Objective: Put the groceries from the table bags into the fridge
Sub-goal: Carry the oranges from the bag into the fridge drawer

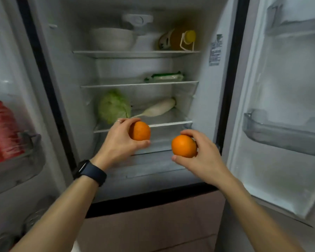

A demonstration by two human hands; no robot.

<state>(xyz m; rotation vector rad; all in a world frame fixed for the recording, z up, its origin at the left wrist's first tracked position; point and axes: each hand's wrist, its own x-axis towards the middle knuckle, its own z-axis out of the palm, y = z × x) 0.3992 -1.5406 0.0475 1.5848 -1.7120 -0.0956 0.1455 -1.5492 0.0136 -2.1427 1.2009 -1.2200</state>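
The fridge [76, 99] stands open in front of me, both doors swung wide. My left hand [116, 144] grips one orange [140, 131] just before the edge of the lowest glass shelf [171, 124]. My right hand [205, 157] holds a second orange [183, 146] lower and to the right, in front of the bottom compartment. A dark watch sits on my left wrist. No table or grocery bags are in view.
On the lowest shelf lie a green cabbage [114, 106] and a white radish [158, 108]. A green-edged packet [165, 77] is on the middle shelf; a white bowl [112, 39] and yellow-capped bottle [180, 40] on top. Red cans [2, 131] fill the left door bin.
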